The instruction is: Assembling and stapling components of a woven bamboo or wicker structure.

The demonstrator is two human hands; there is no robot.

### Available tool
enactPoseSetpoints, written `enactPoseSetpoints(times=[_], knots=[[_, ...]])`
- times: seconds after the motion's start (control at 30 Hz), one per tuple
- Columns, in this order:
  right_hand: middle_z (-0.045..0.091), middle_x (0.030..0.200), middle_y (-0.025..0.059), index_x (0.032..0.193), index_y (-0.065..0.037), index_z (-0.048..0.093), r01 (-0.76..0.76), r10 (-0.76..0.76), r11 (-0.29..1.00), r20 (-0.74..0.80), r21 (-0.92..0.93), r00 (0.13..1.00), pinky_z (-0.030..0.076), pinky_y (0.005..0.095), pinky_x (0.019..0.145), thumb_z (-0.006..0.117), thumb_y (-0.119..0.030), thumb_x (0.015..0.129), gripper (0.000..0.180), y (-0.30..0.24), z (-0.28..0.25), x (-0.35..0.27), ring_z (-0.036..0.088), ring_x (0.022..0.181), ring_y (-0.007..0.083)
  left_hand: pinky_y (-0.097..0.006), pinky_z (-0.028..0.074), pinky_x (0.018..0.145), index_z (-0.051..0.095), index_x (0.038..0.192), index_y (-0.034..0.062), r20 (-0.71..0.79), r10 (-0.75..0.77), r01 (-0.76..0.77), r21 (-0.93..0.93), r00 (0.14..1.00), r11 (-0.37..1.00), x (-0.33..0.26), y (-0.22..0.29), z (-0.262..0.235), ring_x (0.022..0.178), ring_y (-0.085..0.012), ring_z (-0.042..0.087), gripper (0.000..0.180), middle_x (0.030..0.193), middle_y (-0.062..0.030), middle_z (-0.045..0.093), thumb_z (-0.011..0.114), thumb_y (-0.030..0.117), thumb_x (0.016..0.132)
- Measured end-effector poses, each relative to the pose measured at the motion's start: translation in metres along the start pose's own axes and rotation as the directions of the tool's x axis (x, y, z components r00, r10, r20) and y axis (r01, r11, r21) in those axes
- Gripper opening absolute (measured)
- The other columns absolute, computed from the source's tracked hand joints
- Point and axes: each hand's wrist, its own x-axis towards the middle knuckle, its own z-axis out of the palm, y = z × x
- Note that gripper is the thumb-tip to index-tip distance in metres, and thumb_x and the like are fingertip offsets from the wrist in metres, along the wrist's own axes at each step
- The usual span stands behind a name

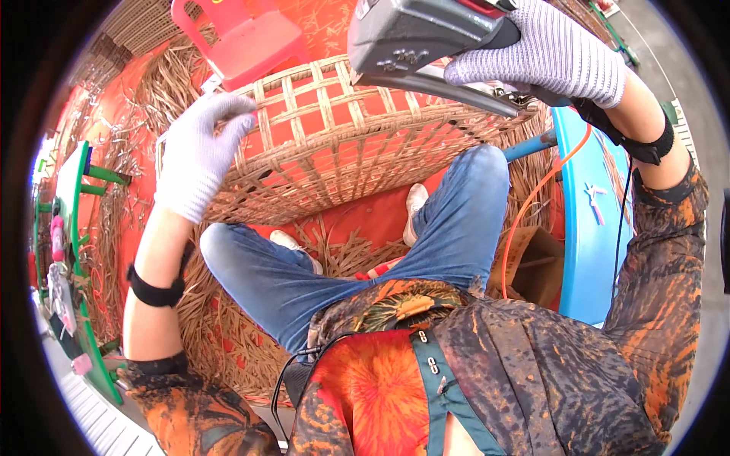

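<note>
A woven basket (327, 152), with a wide open lattice of tan strips, lies tilted across my knees and lower legs. My left hand (199, 148), in a pale knit glove, is at the basket's left edge. Its thumb and fingers bend toward each other there; the exact contact is hard to make out. In my right hand (544, 57), gloved the same way, is a bulky grey and black nail gun or stapler (426, 38). The tool is over the basket's far right rim, and its nose is partly hidden by its body and my hand.
A red plastic chair (247, 45) stands beyond the basket. To the right are a blue table or stool (585, 243), an orange hose (525, 209) and a cardboard box (536, 266). Loose straw strips (220, 349) cover much of the red floor. A green frame (76, 220) stands at left.
</note>
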Motion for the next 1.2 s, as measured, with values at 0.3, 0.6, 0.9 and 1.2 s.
enactPoseSetpoints(times=[0.3, 0.6, 0.9, 1.2], knots=[[0.071, 0.082, 0.0084, 0.108, -0.005, 0.069, 0.216, -0.207, 0.976, 0.179, -0.03, 0.962, 0.052, 0.0326, 0.07, 0.073, -0.036, 0.092, 0.036, 0.02, 0.039, 0.023, 0.065, 0.074, 0.0166, -0.037, 0.05, 0.096, 0.071, 0.106, 0.0053, -0.096, 0.127, -0.112, 0.142, 0.987, 0.983, -0.051, -0.002, 0.023, 0.106, -0.028, 0.062, 0.037, 0.11, -0.0107, 0.066, 0.08, 0.002, 0.07], [0.072, 0.085, 0.0138, 0.106, -0.003, 0.071, 0.027, -0.009, 0.999, 0.382, -0.044, 0.924, 0.052, 0.0331, 0.071, 0.069, -0.04, 0.094, 0.038, -0.036, 0.032, 0.038, 0.065, 0.072, 0.0209, -0.041, 0.046, 0.098, 0.07, 0.106, 0.0101, -0.234, 0.185, -0.111, 0.298, 0.954, 0.948, -0.056, -0.014, 0.035, 0.109, -0.0299, 0.058, 0.041, 0.109, -0.0096, 0.065, 0.084, 0.009, 0.066], [0.071, 0.081, 0.013, 0.101, -0.003, 0.07, 0.148, -0.089, 0.976, 0.331, -0.158, 0.94, 0.053, 0.0331, 0.069, 0.067, -0.037, 0.095, 0.035, -0.022, 0.062, 0.065, 0.067, 0.071, 0.0224, -0.039, 0.05, 0.081, 0.067, 0.093, 0.0024, -0.333, 0.124, -0.063, 0.189, 0.935, 0.98, -0.056, -0.013, 0.044, 0.09, -0.03, 0.063, 0.033, 0.098, -0.0112, 0.064, 0.085, 0.008, 0.065], [0.071, 0.081, 0.0114, 0.101, -0.003, 0.071, 0.286, -0.265, 0.958, 0.304, -0.026, 0.915, 0.053, 0.0328, 0.067, 0.068, -0.037, 0.096, 0.034, -0.017, 0.066, 0.064, 0.066, 0.071, 0.0202, -0.036, 0.051, 0.083, 0.069, 0.094, 0.005, -0.363, 0.096, -0.043, 0.151, 0.927, 0.988, -0.058, -0.011, 0.053, 0.094, -0.0267, 0.063, 0.034, 0.1, -0.009, 0.065, 0.086, 0.006, 0.064]])
